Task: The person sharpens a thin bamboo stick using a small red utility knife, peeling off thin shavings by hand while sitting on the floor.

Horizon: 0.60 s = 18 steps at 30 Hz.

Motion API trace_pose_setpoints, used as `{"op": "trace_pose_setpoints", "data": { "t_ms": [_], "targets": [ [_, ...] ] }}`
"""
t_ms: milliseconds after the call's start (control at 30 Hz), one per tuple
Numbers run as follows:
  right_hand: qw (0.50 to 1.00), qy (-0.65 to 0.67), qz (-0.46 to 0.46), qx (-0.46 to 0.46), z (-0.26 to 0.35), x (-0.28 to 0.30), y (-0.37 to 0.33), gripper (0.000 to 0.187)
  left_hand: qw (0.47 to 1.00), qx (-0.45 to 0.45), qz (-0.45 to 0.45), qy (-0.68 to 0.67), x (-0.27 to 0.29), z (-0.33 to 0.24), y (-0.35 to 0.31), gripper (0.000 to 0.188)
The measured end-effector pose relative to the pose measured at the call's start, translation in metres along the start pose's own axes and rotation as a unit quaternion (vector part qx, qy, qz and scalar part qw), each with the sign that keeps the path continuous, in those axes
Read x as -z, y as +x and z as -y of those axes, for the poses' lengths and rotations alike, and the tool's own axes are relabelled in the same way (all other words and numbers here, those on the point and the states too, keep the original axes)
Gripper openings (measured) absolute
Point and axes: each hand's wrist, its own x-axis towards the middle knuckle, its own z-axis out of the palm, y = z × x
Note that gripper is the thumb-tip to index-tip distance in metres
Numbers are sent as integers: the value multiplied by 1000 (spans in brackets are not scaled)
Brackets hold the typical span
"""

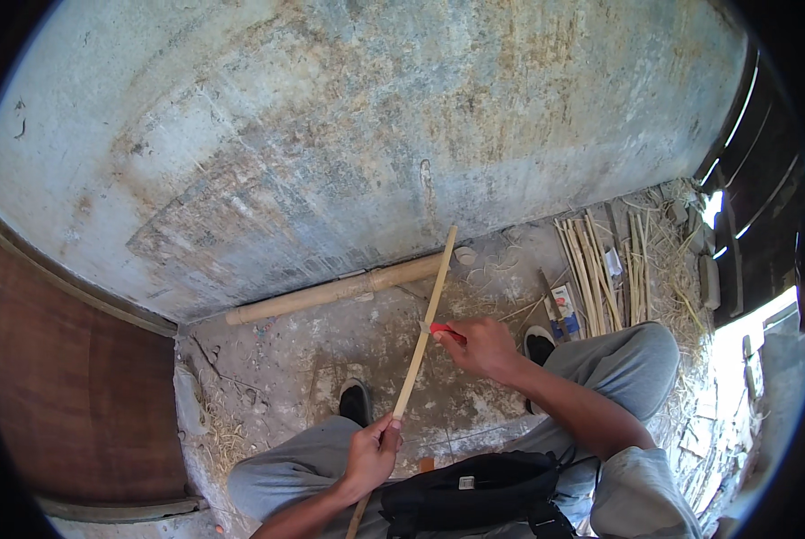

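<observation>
A long, pale bamboo strip [418,359] slants up and away from my lap, its far end reaching toward the wall. My left hand [371,456] is closed round its lower part, with the thumb lying along the strip. Higher up, my right hand [482,346] grips a small red-handled knife [447,332]. The knife's tip meets the strip near its middle; the blade is too small to make out clearly. Below my hands a black bag [474,490] rests at my waist, between my bent knees.
A thick bamboo pole [340,289] lies along the foot of the stained wall [375,117]. Bundled bamboo strips [591,269] lie at the right, beside a blue-and-white packet [564,305]. Shavings and straw [681,296] litter the right side. A brown panel [79,377] stands left.
</observation>
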Motion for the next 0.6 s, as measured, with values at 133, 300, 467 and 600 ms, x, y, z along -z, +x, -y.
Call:
{"op": "trace_pose_setpoints", "data": {
  "t_ms": [133, 300, 467, 600],
  "targets": [
    [1000, -15, -9, 0, -7, -4, 2, 32, 1000, 11, -2, -4, 0, -4, -1, 26],
    [999, -30, -18, -2, -14, -11, 3, 33, 1000, 29, 2, -11, -1, -8, 0, 25],
    [999, -28, -17, -4, -12, -11, 5, 34, 999, 31, 1, -27, 0, -2, 0, 25],
    [999, -26, -18, -4, -17, -13, 4, 35, 999, 41, 3, -28, -1, -6, -1, 25]
  ]
}}
